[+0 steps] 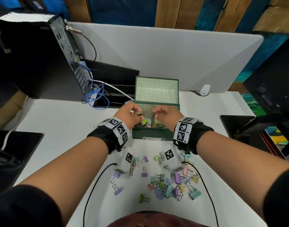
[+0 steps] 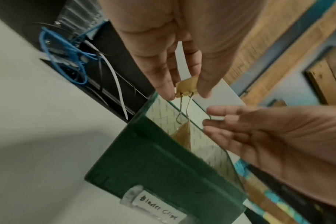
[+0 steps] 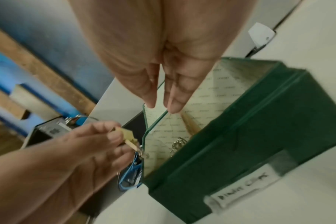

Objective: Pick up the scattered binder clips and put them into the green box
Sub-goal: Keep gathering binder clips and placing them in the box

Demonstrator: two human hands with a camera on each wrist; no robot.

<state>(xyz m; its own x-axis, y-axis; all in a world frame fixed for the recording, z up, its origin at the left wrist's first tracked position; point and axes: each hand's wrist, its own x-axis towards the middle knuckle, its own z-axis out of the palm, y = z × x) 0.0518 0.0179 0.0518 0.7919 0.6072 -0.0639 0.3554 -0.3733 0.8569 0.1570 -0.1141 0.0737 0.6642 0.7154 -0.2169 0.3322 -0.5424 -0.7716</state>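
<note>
The green box (image 1: 150, 134) (image 2: 153, 163) (image 3: 259, 144) stands open mid-table, its lid (image 1: 155, 89) tilted back, with several pastel clips (image 1: 145, 124) inside. My left hand (image 1: 132, 112) (image 2: 187, 94) hovers over the box's left rim and pinches a yellow binder clip (image 2: 187, 88) (image 3: 129, 136) between thumb and fingers, wire handles hanging down. My right hand (image 1: 158, 112) (image 3: 162, 106) hangs over the box's middle, fingers straight and slightly apart, holding nothing. Several scattered clips (image 1: 170, 184) lie on the white table near me.
A black computer tower (image 1: 39, 59) with blue cables (image 1: 96, 95) stands at the back left. A white divider panel (image 1: 156, 54) runs behind the box. Black pads lie at the left (image 1: 17, 145) and right (image 1: 238, 126). A small white device (image 1: 205, 90) sits back right.
</note>
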